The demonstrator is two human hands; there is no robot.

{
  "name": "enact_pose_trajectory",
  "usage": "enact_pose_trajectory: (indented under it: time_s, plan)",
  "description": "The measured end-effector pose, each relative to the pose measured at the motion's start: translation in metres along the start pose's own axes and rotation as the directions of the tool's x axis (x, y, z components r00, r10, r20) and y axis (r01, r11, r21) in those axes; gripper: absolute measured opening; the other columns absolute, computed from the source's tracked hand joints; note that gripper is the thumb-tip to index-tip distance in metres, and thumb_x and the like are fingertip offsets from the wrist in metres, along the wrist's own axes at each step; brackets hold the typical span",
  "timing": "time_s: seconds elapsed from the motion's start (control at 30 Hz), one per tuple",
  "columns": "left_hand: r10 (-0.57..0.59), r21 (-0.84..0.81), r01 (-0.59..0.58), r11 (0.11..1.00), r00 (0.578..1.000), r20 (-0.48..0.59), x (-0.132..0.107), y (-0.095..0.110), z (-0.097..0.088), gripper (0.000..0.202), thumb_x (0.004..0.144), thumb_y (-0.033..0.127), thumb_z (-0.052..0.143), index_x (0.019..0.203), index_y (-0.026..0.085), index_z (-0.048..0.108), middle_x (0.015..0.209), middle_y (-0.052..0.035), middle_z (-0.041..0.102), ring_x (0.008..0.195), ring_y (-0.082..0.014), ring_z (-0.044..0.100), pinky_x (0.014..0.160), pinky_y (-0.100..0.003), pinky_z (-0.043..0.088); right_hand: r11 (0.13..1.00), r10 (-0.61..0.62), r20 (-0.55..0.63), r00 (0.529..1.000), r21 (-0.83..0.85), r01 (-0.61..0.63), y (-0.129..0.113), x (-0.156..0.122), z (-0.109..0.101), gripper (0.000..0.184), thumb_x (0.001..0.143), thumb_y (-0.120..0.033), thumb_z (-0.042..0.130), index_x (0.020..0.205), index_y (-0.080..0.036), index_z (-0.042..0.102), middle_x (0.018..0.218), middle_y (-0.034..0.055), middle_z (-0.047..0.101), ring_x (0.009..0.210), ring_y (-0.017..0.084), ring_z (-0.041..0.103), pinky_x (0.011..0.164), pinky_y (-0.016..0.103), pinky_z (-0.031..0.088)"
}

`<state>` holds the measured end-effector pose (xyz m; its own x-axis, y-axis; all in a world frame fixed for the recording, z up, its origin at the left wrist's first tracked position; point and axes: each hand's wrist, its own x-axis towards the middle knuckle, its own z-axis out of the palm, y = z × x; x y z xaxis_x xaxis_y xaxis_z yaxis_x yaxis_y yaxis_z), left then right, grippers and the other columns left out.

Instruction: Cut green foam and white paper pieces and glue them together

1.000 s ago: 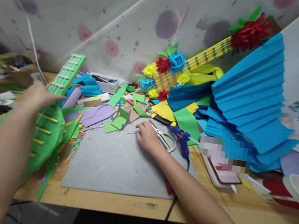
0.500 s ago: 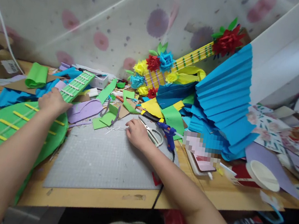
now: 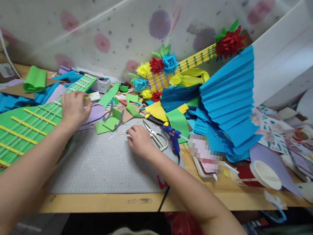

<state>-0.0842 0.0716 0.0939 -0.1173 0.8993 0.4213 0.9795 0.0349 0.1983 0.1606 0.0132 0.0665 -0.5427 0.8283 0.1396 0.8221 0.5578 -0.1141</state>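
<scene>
Left hand shifted rightward, green guitar diagonal, neck pointing back-right, grip unclear, both hands

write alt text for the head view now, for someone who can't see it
A person's left hand is at the neck of a green craft guitar, while the right hand rests on a grey cutting mat beside scissors, near a blue glue gun. Behind, a yellow craft guitar trimmed with flowers slants upward beside a pleated blue sheet.
</scene>
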Motion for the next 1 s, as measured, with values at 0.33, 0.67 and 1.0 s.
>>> enact_pose_trajectory:
  time_s: [0.33,0.67,1.0]
  plan:
    - [0.121,-0.216,-0.094,0.972,0.986,0.114,-0.023,0.055,0.024,0.021,0.077,0.036,0.050,0.074,0.019,0.062,0.096,-0.0100,0.064,0.101,-0.0274,0.052,0.089,-0.043,0.030,0.985,-0.162,0.133,0.978,-0.045,0.170,-0.006,-0.033,-0.088,0.021,0.085,-0.016,0.045,0.090,-0.015,0.065,0.090,0.0091,0.062,0.084,0.018,0.053,0.073,0.029,0.038]
    - [0.339,-0.666,-0.200,0.718,0.937,0.083,-0.010,0.176,-0.034,0.027,0.080,0.040,0.047,0.089,0.018,0.061,0.091,-0.0041,0.064,0.084,-0.0173,0.057,0.076,-0.030,0.042,0.947,0.313,0.216,0.925,0.002,-0.321,0.102,-0.117,-0.199,0.028,0.087,-0.032,0.045,0.104,-0.023,0.065,0.098,0.0031,0.065,0.089,0.016,0.057,0.077,0.027,0.041]
    - [0.539,-0.763,-0.254,0.594,0.830,0.144,-0.018,0.263,-0.040,0.017,0.075,0.030,0.055,0.083,0.018,0.064,0.086,-0.0034,0.066,0.079,-0.0154,0.058,0.073,-0.028,0.045,0.765,0.630,0.475,0.614,-0.248,-0.594,0.273,-0.145,-0.134,0.034,0.076,-0.014,0.052,0.107,-0.014,0.066,0.099,0.0107,0.068,0.080,0.017,0.062,0.068,0.023,0.043]
